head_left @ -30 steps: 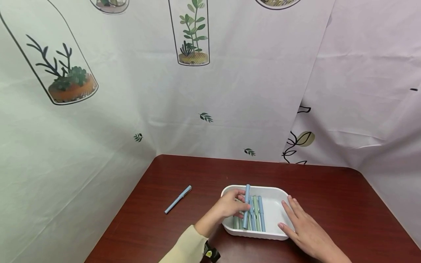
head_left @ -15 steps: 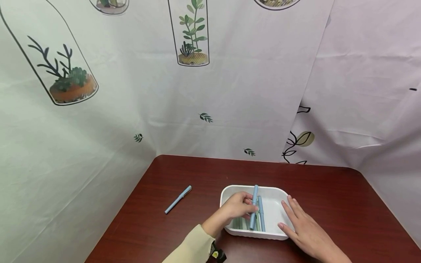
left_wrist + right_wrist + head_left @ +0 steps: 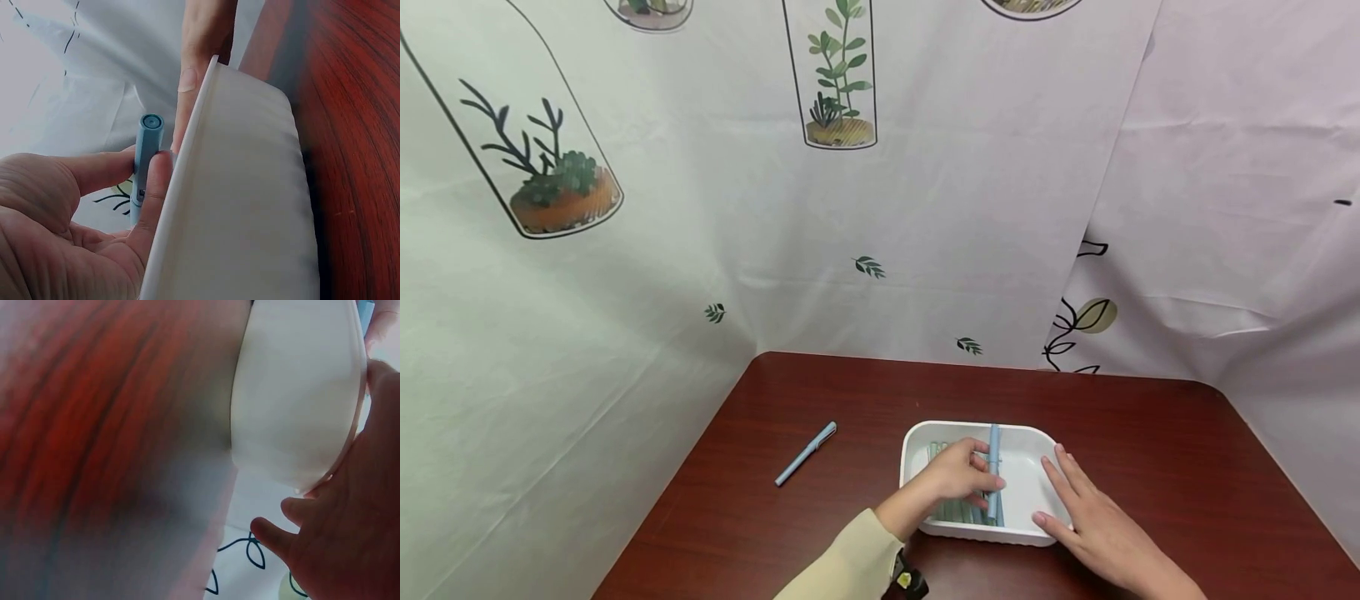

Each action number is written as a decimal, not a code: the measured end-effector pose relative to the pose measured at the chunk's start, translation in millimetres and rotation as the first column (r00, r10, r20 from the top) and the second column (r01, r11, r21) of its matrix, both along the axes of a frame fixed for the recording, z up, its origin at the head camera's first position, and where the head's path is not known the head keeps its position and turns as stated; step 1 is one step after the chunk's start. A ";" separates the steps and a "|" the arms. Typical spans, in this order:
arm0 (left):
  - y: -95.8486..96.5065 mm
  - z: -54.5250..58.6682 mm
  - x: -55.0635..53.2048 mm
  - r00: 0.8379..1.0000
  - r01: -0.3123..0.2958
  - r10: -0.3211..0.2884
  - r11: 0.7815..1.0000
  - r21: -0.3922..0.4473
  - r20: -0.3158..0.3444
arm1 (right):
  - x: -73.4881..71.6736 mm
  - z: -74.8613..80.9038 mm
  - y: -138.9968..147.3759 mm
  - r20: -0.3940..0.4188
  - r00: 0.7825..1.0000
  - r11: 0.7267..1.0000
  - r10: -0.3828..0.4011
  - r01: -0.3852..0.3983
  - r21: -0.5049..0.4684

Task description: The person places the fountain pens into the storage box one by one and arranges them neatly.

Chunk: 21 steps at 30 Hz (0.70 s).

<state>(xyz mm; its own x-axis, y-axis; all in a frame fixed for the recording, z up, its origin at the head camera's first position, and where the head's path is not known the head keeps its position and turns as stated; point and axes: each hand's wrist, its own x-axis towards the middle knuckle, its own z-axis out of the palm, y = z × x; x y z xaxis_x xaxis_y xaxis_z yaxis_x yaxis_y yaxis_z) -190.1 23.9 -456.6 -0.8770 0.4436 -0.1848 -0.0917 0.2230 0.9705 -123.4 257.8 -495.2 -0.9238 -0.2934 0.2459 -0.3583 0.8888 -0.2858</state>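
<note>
My left hand [image 3: 957, 472] pinches a light blue pen [image 3: 993, 458] between thumb and fingers, over the white tray [image 3: 1024, 487]. In the left wrist view this pen [image 3: 149, 140] stands with its round end toward the camera, above the tray's rim. Several green and blue pens [image 3: 953, 510] lie side by side in the tray's left part, partly hidden by the left hand. My right hand [image 3: 1097, 525] rests with spread, straight fingers at the tray's right rim. In the right wrist view, its fingers lie along the tray's outer edge [image 3: 359, 400].
Another light blue pen [image 3: 806, 454] with a clip lies on the dark red table [image 3: 865, 392], left of the tray. A white cloth [image 3: 925, 250] printed with plants hangs behind the table and along its sides.
The left hand has moved to the right across the tray with the blue pen in its grip, uncovering green pens at the tray's left. The right hand has stayed at the rim.
</note>
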 end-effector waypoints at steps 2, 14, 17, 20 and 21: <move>2.6 -0.2 0.3 1.000 0.005 -0.005 1.000 -0.005 0.004 | 0.4 -0.8 0.2 -0.026 1.000 1.000 0.003 -0.003 -0.005; 18.8 -2.2 3.7 1.000 -0.014 0.015 0.997 -0.080 0.015 | 1.5 -5.6 1.3 -0.145 0.989 0.998 0.018 -0.010 0.056; 22.9 -3.3 3.8 1.000 -0.016 0.018 0.996 -0.089 0.020 | 2.0 -6.4 1.5 -0.181 0.983 0.999 0.031 -0.023 0.045; 27.2 -4.2 3.8 1.000 -0.013 0.016 0.994 -0.110 0.025 | 1.9 -7.7 2.5 -0.203 0.978 0.998 0.054 -0.050 0.021; 28.7 -4.6 3.6 1.000 -0.012 0.016 0.993 -0.120 0.027 | 1.8 -8.0 2.9 -0.205 0.977 0.998 0.062 -0.061 0.010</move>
